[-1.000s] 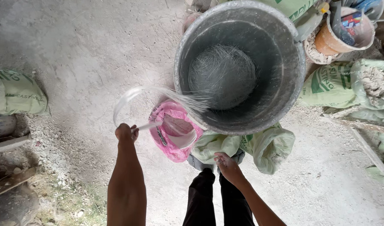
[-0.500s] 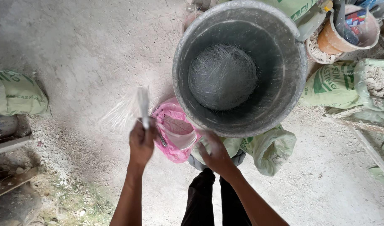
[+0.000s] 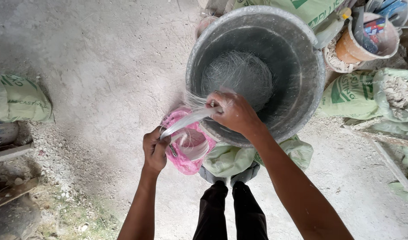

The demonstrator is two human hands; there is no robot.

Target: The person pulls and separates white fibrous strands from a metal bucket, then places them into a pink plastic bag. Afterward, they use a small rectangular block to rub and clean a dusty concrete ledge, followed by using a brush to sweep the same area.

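Since a moment ago the right hand [image 3: 234, 112] has risen from the bags to the bucket [image 3: 302, 53] rim. Both hands grip a fibre strand [image 3: 188, 120] stretched between them, left hand [image 3: 155, 149] fisted over a pink bag [image 3: 186, 155] holding a roll. The bucket holds loose fibres [image 3: 237, 73].

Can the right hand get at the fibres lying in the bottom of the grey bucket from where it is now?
Probably yes. The right hand sits at the near rim of the grey bucket, gripping a strand of fibres with the left hand. The bucket is open-topped and nothing covers the fibre pile, though the hand is occupied.
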